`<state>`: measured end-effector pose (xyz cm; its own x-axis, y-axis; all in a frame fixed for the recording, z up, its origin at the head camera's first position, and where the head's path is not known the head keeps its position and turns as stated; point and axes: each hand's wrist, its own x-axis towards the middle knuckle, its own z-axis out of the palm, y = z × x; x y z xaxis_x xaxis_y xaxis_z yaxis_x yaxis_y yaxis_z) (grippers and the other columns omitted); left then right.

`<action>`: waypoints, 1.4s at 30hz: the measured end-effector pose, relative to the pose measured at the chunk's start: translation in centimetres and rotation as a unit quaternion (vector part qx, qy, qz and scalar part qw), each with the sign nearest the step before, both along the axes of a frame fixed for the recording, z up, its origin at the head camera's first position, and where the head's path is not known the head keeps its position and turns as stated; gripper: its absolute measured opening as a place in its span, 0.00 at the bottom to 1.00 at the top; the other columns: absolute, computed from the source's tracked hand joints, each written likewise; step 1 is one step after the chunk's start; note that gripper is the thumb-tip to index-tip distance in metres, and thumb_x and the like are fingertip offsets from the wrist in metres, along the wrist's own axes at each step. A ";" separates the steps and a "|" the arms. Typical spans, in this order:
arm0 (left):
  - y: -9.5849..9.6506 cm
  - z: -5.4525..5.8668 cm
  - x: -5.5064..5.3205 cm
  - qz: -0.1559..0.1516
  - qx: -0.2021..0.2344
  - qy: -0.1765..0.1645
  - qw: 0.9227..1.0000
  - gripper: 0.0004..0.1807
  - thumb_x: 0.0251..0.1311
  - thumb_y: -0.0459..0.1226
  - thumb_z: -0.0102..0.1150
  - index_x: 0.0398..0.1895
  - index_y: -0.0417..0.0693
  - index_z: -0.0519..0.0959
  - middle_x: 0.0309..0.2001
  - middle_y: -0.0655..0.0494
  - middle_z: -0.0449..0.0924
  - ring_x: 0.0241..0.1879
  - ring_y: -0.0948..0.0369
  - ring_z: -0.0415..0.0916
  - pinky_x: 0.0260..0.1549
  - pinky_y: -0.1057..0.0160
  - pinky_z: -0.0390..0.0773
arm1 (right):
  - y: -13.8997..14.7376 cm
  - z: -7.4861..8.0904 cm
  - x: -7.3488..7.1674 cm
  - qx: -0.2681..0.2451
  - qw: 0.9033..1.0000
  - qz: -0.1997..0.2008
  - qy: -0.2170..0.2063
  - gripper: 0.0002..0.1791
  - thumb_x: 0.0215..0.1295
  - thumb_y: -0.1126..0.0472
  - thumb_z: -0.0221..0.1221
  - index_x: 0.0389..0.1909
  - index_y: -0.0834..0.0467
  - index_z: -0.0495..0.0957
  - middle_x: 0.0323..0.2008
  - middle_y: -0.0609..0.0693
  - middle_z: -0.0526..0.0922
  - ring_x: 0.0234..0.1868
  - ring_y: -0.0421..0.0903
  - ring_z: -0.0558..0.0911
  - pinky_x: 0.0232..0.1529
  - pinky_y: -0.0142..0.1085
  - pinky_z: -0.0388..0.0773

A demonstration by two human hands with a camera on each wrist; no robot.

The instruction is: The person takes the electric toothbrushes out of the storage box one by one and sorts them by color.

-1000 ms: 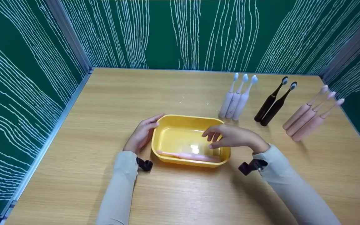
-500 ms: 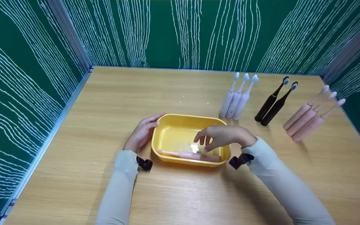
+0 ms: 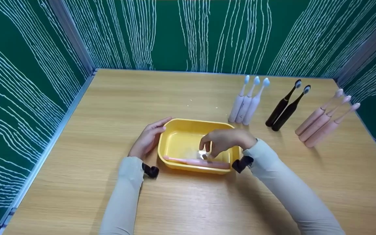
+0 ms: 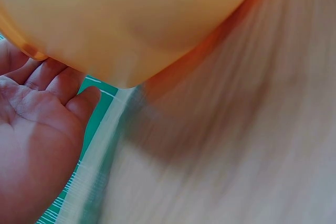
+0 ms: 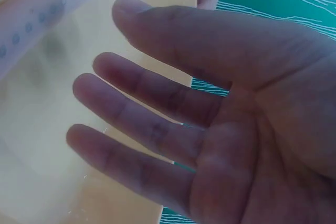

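Note:
A yellow plastic tub (image 3: 188, 129) sits at the table's middle, with a pink electric toothbrush (image 3: 207, 163) lying along its near side. My left hand (image 3: 147, 140) rests against the tub's left outer wall, thumb at the rim. In the left wrist view the fingers of my left hand (image 4: 42, 124) lie against the tub's outside (image 4: 147, 19). My right hand (image 3: 224, 141) reaches down inside the tub, fingers spread and holding nothing, just above the toothbrush. The right wrist view shows the toothbrush handle (image 5: 39, 17), with a row of round marks, beyond the thumb of my right hand (image 5: 210, 114).
Three white electric toothbrushes (image 3: 244, 106) stand behind the tub's right end. Farther right are two black toothbrushes (image 3: 285, 111) and three pink ones (image 3: 320, 125). Green panels with white lines (image 3: 168, 36) border the wooden table (image 3: 126, 94) at the back and sides.
My right hand has moved left and down into the tub, closer to the pink toothbrush. My left hand and the tub have stayed in place.

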<state>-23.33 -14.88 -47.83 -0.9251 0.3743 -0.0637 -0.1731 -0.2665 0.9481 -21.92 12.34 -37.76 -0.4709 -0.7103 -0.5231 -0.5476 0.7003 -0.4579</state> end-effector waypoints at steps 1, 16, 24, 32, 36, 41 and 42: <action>0.0 0.0 0.0 -0.002 0.002 0.001 1.000 0.26 0.69 0.28 0.39 0.70 0.32 0.59 0.73 0.41 0.57 0.72 0.50 0.55 0.72 0.55 0.57 | -0.1 -0.1 -0.1 0.007 1.000 -0.005 -0.004 0.21 0.55 0.63 0.64 0.51 0.57 0.78 0.43 0.51 0.83 0.41 0.43 0.79 0.41 0.32 0.77; 0.0 0.0 0.0 0.010 0.000 -0.011 1.000 0.26 0.69 0.28 0.41 0.70 0.33 0.60 0.73 0.43 0.57 0.73 0.52 0.55 0.73 0.58 0.56 | -1.7 -1.7 -1.2 0.040 0.991 -0.042 -0.122 0.21 0.55 0.65 0.67 0.50 0.57 0.76 0.39 0.48 0.79 0.36 0.40 0.76 0.37 0.35 0.83; 0.0 0.1 0.0 0.012 -0.005 -0.005 1.000 0.26 0.68 0.28 0.40 0.69 0.32 0.60 0.72 0.42 0.58 0.72 0.51 0.55 0.73 0.57 0.56 | -2.5 -1.8 -1.1 0.076 0.987 -0.051 -0.129 0.21 0.53 0.65 0.68 0.50 0.55 0.76 0.38 0.47 0.76 0.37 0.40 0.75 0.41 0.40 0.84; 0.1 0.1 0.0 0.005 0.000 -0.011 1.000 0.27 0.67 0.27 0.39 0.70 0.32 0.59 0.73 0.41 0.56 0.72 0.50 0.55 0.72 0.56 0.57 | -2.6 -1.9 -0.9 0.089 0.984 -0.045 -0.148 0.23 0.53 0.73 0.60 0.52 0.57 0.75 0.41 0.50 0.76 0.37 0.40 0.76 0.41 0.44 0.86; 0.1 0.2 0.0 0.008 -0.004 -0.010 1.000 0.26 0.67 0.27 0.40 0.69 0.32 0.59 0.73 0.42 0.56 0.72 0.51 0.55 0.73 0.57 0.56 | -2.6 -1.9 -0.9 0.087 0.983 -0.049 -0.156 0.22 0.54 0.72 0.62 0.51 0.59 0.74 0.40 0.50 0.75 0.38 0.41 0.76 0.42 0.45 0.85; 0.1 0.2 0.0 0.009 -0.004 -0.011 1.000 0.27 0.67 0.27 0.40 0.70 0.32 0.59 0.73 0.42 0.57 0.72 0.51 0.56 0.72 0.58 0.57 | -2.6 -1.9 -0.9 0.083 0.984 -0.047 -0.149 0.20 0.53 0.72 0.63 0.49 0.61 0.75 0.39 0.51 0.76 0.37 0.41 0.77 0.40 0.45 0.86; 0.1 0.2 -0.1 0.010 -0.005 -0.011 1.000 0.27 0.67 0.27 0.40 0.70 0.32 0.59 0.73 0.42 0.57 0.71 0.51 0.56 0.72 0.58 0.58 | -2.6 -1.9 -0.9 0.083 0.984 -0.047 -0.149 0.20 0.53 0.73 0.63 0.48 0.61 0.74 0.39 0.51 0.76 0.36 0.41 0.77 0.40 0.44 0.86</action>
